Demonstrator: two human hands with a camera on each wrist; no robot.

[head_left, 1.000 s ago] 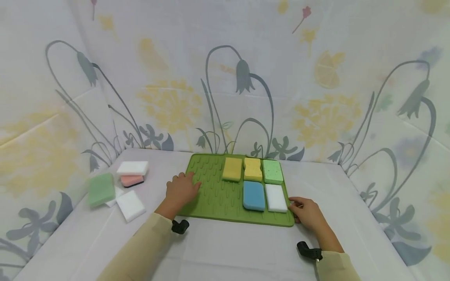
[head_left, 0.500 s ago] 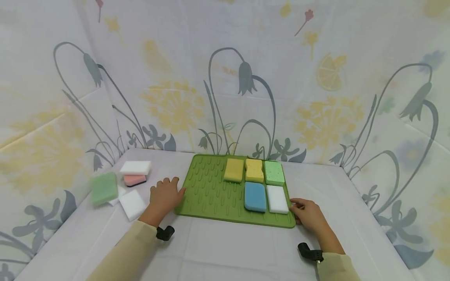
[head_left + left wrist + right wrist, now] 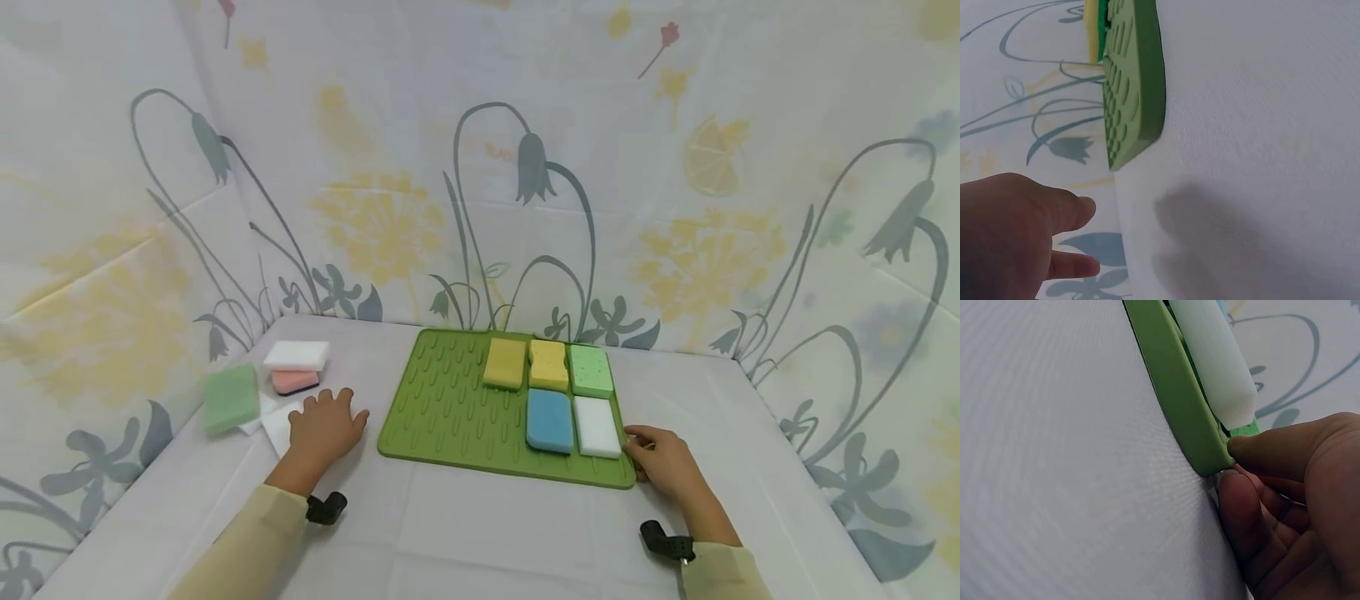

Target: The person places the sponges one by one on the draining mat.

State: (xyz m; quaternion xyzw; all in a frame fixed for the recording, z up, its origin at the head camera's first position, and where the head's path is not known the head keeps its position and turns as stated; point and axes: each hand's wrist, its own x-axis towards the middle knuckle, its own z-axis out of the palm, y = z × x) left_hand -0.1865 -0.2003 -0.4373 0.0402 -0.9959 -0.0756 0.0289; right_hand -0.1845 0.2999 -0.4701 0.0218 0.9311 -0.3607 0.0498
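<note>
A green ridged mat (image 3: 450,417) lies on the table. On its right part rest an ochre sponge (image 3: 506,363), a yellow sponge with notched sides (image 3: 549,365), a light green sponge (image 3: 592,371), a blue sponge (image 3: 550,421) and a white sponge (image 3: 597,427). My right hand (image 3: 663,460) pinches the mat's right edge near its front corner; the right wrist view shows the thumb (image 3: 1266,450) at the rim. Left of the mat, my left hand (image 3: 322,429) is spread and holds nothing, partly covering a flat white sponge (image 3: 277,427).
At the table's left, a pale green sponge (image 3: 231,398) lies partly over something white. Behind the left hand, a white sponge (image 3: 297,355) sits on a pink sponge with a dark underside (image 3: 294,381). A flower-printed cloth (image 3: 405,167) hangs behind the table.
My left hand has moved off the mat's left side, leftward to the flat white sponge. My right hand keeps its place at the mat's edge. The head view has shifted slightly.
</note>
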